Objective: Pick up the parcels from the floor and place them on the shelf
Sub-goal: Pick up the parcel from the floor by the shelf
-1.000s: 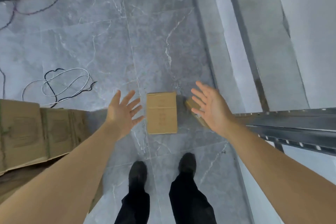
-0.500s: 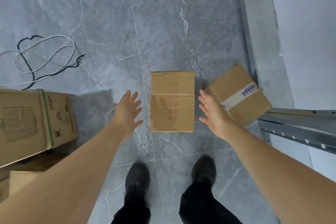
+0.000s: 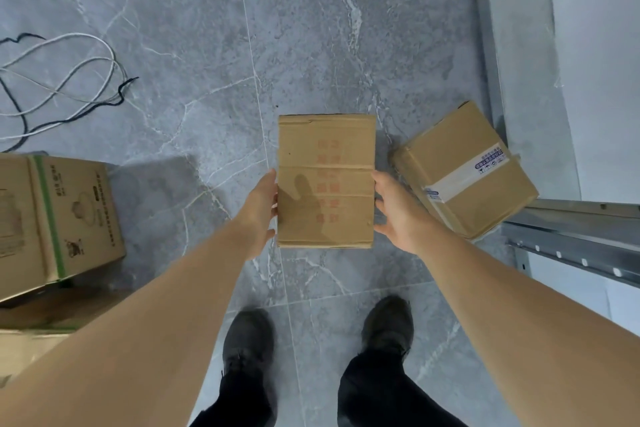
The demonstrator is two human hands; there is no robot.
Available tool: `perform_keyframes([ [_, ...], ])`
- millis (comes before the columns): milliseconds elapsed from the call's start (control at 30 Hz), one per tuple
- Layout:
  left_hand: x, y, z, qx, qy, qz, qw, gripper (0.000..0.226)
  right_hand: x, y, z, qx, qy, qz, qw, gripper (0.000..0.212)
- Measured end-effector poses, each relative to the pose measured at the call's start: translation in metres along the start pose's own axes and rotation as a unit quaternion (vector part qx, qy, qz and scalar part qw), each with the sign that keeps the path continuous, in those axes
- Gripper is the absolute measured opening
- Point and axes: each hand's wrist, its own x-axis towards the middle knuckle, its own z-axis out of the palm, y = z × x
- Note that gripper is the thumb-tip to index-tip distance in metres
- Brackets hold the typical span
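Observation:
A plain brown cardboard parcel (image 3: pixel 326 180) with faded red print lies flat on the grey floor in front of my feet. My left hand (image 3: pixel 260 211) presses against its left side and my right hand (image 3: pixel 398 215) against its right side, so the parcel is clamped between the two palms. A second brown parcel (image 3: pixel 464 170) with a white and blue label strip lies tilted just to the right, close behind my right hand. The metal shelf frame (image 3: pixel 571 243) juts in at the right edge.
A larger printed carton with green tape (image 3: pixel 59 218) stands at the left, with more cardboard below it. Loose white and black cables (image 3: pixel 69 80) lie on the floor at the upper left. A white wall and grey skirting (image 3: pixel 519 62) run along the right. My black shoes (image 3: pixel 247 340) stand below the parcel.
My view has dropped closer to the floor. Both hands have moved in from beside the plain parcel until they rest against its two sides.

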Motion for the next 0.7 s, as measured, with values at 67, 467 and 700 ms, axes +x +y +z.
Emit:
perform_keyframes([
  [67, -0.006, -0.003, -0.001, -0.008, 0.008, 0.013, 1.0, 0.06, -0.006, 0.0, 0.001, 0.006, 0.015, -0.003, 1.0, 0.045],
  [467, -0.173, 0.033, -0.012, -0.062, 0.015, 0.134, 0.989, 0.044, -0.183, -0.067, 0.013, -0.065, 0.057, -0.17, 0.982, 0.046],
  [700, -0.351, 0.104, -0.019, -0.085, 0.01, 0.223, 0.971, 0.036, -0.375, -0.146, 0.033, -0.066, 0.105, -0.278, 0.953, 0.036],
])
